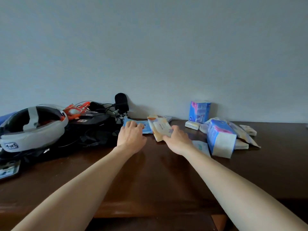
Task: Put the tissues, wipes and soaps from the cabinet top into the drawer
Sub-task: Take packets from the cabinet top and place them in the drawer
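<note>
Headgear (31, 129) crowds the left grip (131, 135) resting loosely on blue wipes (145, 128); right grip (177, 139) holds cream pack (160, 129).

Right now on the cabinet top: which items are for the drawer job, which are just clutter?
For the job:
- blue wipes pack under the left hand
- cream pack gripped by the right hand
- upright blue tissue pack by the wall
- big blue tissue pack
- small white packs around it

Just lying about:
- headset
- black bag
- black microphone
</note>
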Tool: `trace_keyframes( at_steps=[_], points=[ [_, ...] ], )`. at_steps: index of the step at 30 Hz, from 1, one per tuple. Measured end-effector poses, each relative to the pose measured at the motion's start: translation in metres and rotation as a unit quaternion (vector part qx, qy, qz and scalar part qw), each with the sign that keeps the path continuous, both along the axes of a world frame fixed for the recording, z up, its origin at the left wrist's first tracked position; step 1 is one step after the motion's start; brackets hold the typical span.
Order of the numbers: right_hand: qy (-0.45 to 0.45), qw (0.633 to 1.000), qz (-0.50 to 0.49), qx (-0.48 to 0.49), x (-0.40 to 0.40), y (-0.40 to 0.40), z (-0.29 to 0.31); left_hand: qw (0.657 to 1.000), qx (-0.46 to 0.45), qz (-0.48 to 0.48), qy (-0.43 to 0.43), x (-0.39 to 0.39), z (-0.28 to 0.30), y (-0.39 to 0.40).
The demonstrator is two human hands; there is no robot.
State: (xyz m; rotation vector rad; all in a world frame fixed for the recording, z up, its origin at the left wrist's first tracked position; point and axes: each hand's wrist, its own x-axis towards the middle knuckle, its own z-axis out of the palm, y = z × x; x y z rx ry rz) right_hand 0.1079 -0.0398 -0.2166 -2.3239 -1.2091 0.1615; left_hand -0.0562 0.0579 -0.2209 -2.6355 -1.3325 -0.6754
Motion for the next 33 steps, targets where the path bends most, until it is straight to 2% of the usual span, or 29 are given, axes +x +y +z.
trace_keyframes(
  at_steps=[3,6,8,11,16,19,22,26,28,30,33],
  points=[
    [0.062,0.994,-0.080,-0.034,0.011,0.039,-0.011,0.997,-0.007,0.075,-0.013,0.011,0.002,0.041],
    [0.021,0.996,-0.081,-0.033,0.017,0.058,-0.030,0.966,-0.156,0.162,-0.129,0.015,-0.001,0.076],
    [0.011,0.996,-0.085,-0.021,0.019,0.064,-0.036,0.949,-0.185,0.172,-0.187,0.014,-0.010,0.093],
    [0.006,0.994,-0.110,-0.007,0.020,0.063,-0.036,0.948,-0.173,0.139,-0.227,0.011,-0.014,0.098],
    [0.010,0.992,-0.123,0.004,0.007,0.044,-0.029,0.961,-0.191,0.095,-0.173,0.010,-0.001,0.072],
    [0.105,0.986,-0.124,0.026,-0.004,0.024,-0.026,0.963,-0.195,0.040,-0.179,0.007,0.003,0.042],
    [0.200,0.966,-0.125,0.105,-0.016,-0.001,-0.025,0.946,-0.225,-0.029,-0.233,-0.008,0.014,-0.005],
    [0.246,0.942,-0.151,0.170,-0.036,-0.032,-0.019,0.931,-0.280,-0.123,-0.198,-0.060,0.017,-0.077],
    [0.230,0.948,-0.150,0.161,-0.049,-0.045,-0.016,0.935,-0.258,-0.089,-0.228,-0.088,0.019,-0.093],
    [0.194,0.964,-0.143,0.116,-0.062,-0.058,-0.012,0.935,-0.225,-0.006,-0.273,-0.107,0.024,-0.095],
    [0.169,0.976,-0.122,0.064,-0.081,-0.074,-0.008,0.930,-0.299,0.027,-0.211,-0.109,0.019,-0.104]
  ],
)
